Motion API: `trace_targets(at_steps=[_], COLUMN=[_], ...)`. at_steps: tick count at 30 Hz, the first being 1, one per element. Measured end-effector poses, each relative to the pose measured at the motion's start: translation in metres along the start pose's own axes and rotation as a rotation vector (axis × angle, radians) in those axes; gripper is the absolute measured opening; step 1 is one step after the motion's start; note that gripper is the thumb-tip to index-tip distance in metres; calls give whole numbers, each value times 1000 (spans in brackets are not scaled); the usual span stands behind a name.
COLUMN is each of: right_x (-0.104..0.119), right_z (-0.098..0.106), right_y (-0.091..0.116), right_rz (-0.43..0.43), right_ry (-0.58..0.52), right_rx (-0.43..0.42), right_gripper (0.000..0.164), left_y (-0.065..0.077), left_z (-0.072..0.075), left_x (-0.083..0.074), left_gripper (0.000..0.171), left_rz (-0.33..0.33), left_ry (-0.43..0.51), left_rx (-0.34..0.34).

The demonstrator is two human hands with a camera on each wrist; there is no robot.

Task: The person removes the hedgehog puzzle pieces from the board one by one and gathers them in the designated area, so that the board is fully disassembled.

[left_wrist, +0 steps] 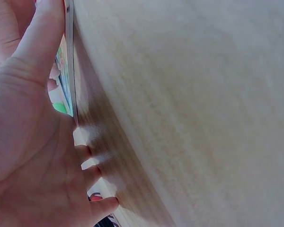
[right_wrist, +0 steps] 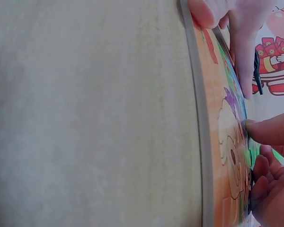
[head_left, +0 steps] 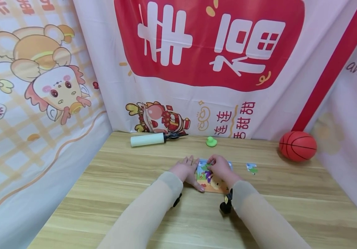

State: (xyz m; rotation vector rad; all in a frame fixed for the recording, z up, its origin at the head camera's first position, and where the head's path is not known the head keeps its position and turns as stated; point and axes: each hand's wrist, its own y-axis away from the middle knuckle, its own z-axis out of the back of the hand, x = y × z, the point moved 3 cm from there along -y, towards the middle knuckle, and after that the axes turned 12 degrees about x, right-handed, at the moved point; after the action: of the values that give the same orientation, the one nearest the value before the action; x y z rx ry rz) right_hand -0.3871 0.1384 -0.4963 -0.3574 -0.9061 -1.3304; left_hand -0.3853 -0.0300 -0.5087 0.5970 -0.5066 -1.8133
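A jigsaw puzzle (head_left: 208,187) in a shallow frame lies on the wooden table, its picture showing a cartoon figure with purple, green and orange parts. My left hand (head_left: 186,172) steadies its left side, fingers spread on the table and thumb along the near corner. Over the upper part of the puzzle, my right hand (head_left: 221,168) has curled fingers and pinches a small green puzzle piece, mostly hidden by the fingertips. In the right wrist view the right thumb (right_wrist: 267,130) comes down right at the puzzle surface. Some loose joined-looking pieces (head_left: 252,168) lie to the right.
A green toy duck (head_left: 211,141) sits behind the puzzle. At the back left lies a white hand pump (head_left: 147,139) with a black end. A red basketball (head_left: 298,146) rests at the back right, close to the printed cloth (head_left: 268,114) hung around the table.
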Motion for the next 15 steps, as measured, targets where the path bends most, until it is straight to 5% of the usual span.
trace_targets(at_steps=[9, 15], right_x=[-3, -8], right_z=[5, 10], right_y=[3, 1], right_rz=[71, 66], right_ry=[9, 17], right_rx=[-43, 16], right_gripper=[12, 31], left_y=[1, -3], left_z=[1, 0], left_x=[-1, 1], left_gripper=[150, 150], left_rz=[-5, -10], left_ry=[-19, -1], left_rx=[-10, -5])
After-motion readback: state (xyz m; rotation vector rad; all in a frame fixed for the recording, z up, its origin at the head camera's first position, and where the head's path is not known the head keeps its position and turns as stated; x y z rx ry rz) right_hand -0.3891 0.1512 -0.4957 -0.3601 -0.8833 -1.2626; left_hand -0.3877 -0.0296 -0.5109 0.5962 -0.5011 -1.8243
